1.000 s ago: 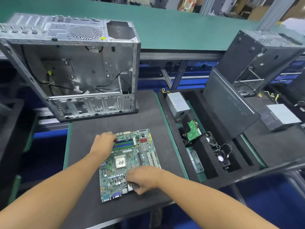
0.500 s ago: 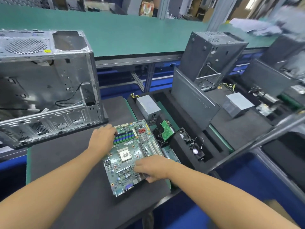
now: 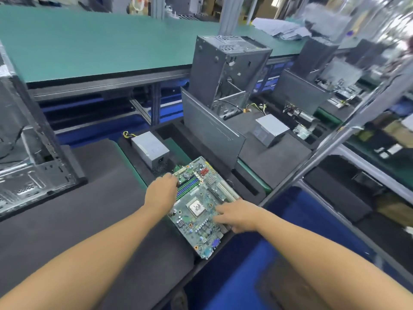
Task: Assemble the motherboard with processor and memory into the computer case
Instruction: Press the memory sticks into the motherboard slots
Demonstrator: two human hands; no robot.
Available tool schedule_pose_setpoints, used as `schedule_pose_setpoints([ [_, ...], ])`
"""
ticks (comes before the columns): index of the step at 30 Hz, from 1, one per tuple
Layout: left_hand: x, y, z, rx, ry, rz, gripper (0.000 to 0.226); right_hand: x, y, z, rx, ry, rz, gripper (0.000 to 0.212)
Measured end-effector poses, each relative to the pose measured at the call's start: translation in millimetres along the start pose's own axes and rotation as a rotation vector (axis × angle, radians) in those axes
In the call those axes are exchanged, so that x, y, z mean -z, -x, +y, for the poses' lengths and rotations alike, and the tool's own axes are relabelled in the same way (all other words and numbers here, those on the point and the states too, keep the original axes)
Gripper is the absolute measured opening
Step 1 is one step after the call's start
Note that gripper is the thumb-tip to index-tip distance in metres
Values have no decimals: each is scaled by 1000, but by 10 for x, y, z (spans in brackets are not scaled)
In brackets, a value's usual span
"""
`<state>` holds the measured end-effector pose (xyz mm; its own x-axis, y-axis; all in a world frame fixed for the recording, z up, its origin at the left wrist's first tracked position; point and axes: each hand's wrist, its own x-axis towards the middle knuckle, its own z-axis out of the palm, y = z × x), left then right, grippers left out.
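Left hand (image 3: 162, 190): fingers curled over the far-left edge of the motherboard (image 3: 201, 220), just beside the memory (image 3: 188, 186); it grips the board.
Right hand (image 3: 238, 217): fingers laid across the board's near-right edge, thumb hidden; judged to hold the board from that side.
Motherboard: held between both hands and turned at an angle, at the right edge of the desk (image 3: 100, 198), overhanging the foam tray (image 3: 243, 184).
Processor (image 3: 196, 206): seated at the middle of the board, with no cooler on it.
Change: a second ago the board lay flat on the desk in front of the computer case (image 3: 26, 171). It has since been lifted and carried to the right, and now sits near the power supply (image 3: 152, 151).
Computer case: at the left edge of the desk, open side facing the person, well apart from the board.
Task meaning: the board is picked up and under control but has moved away from the case. Fitting has not yet begun. The board probably needs turning so that its ports line up with the case before it is lowered in.
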<state>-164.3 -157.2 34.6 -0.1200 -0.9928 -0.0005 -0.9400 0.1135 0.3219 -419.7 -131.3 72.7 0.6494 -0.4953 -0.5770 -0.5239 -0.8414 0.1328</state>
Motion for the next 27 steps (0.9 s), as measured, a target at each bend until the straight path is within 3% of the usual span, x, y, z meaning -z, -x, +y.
schedule_pose_setpoints([
  [4,-144,-107,325,-46,50,-22,14,-219,242,248,-67,-3,-25,49],
  [12,-516,-199,810,-74,55,-133,17,-664,520,403,-110,-42,-105,41],
  [27,-986,-468,702,12,117,-158,16,-989,261,624,-86,-66,-29,43],
])
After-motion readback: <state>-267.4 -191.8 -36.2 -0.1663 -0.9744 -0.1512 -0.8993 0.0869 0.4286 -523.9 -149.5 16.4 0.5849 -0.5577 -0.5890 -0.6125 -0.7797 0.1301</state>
